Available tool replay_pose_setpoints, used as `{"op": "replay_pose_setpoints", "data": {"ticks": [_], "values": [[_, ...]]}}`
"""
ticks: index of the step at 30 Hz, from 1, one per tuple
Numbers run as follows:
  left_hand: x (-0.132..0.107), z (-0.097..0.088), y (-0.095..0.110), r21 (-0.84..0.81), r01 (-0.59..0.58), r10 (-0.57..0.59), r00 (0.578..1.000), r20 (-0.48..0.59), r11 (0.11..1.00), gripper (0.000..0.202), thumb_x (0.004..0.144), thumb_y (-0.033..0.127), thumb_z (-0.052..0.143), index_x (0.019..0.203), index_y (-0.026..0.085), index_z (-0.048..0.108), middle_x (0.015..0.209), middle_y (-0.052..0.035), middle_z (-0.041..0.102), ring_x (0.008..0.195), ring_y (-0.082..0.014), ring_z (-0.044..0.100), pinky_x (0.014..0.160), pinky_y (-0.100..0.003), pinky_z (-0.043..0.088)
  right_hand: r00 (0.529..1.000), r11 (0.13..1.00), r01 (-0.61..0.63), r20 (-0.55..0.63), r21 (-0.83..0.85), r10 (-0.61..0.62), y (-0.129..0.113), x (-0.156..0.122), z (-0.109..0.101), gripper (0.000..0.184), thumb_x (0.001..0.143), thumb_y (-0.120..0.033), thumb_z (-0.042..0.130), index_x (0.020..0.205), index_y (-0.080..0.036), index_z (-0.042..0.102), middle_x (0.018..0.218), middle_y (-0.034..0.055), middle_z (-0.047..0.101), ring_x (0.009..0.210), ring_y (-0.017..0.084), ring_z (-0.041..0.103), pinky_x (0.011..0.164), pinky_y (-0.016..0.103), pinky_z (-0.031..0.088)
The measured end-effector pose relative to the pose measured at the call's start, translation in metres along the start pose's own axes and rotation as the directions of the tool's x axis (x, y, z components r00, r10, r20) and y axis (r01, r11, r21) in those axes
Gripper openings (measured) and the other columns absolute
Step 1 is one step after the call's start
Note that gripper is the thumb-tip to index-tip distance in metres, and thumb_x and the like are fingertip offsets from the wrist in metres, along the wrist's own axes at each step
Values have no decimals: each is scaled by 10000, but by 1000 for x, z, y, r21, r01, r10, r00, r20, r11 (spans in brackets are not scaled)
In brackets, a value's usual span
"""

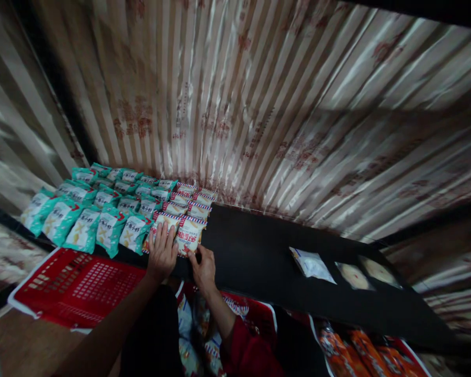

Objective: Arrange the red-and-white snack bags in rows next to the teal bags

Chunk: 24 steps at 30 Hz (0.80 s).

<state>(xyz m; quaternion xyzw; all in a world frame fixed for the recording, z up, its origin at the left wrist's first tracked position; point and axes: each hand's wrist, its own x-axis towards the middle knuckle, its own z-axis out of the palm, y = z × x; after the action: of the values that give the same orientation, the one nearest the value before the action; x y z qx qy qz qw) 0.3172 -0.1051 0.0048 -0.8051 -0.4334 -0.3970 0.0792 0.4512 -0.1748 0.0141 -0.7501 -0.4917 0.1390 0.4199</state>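
Note:
My left hand point(163, 253) lies over a cream snack packet point(167, 220) with a striped top edge, its fingers stretched out flat on the front. To its right, my right hand point(203, 267) has thumb and forefinger on the lower edge of another cream snack packet point(189, 235) with red print. Both packets stand at the front of short rows of the same kind. Directly left of them are several rows of teal snack packets point(109, 229), leaning back on the black shelf point(247, 246). The palm side of my right hand is hidden.
Farther right on the shelf lie a white packet point(313, 264) and two clear packs with pale round contents point(354, 276). Striped sheeting point(235, 104) hangs behind. Below the front edge are a red printed sheet point(94, 285) and orange packets point(367, 348).

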Motion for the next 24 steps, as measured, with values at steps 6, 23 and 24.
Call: {"op": "replay_pose_setpoints", "data": {"ticks": [6, 23, 24], "values": [[2, 1, 1, 9, 0, 0, 1000, 9, 1000, 591, 898, 248, 421, 1446, 110, 249, 1513, -174, 147, 1399, -321, 169, 1110, -568, 179, 999, 999, 37, 1, -9, -37, 2, 0, -1, 345, 821, -385, 572, 1062, -151, 651, 916, 94, 667, 917, 238, 557, 845, 352, 446], [4, -4, 4, 16, 26, -28, 995, 96, 1000, 530, 878, 289, 461, 1386, 150, 402, 1522, -157, 176, 1409, -346, 102, 1095, -595, 165, 999, 993, 15, -44, 120, -9, -1, 32, 6, 622, 906, -500, 333, 1408, -132, 340, 1436, 137, 396, 1335, 234, 323, 1086, 438, 294], [5, -5, 4, 12, 27, -28, 994, 103, 1000, 528, 876, 292, 465, 1383, 158, 407, 1522, -150, 187, 1410, -344, 99, 1095, -595, 165, 999, 992, 1, -32, 124, 3, -2, 33, 9, 635, 905, -504, 326, 1412, -121, 332, 1438, 143, 390, 1338, 238, 319, 1088, 440, 291]]}}
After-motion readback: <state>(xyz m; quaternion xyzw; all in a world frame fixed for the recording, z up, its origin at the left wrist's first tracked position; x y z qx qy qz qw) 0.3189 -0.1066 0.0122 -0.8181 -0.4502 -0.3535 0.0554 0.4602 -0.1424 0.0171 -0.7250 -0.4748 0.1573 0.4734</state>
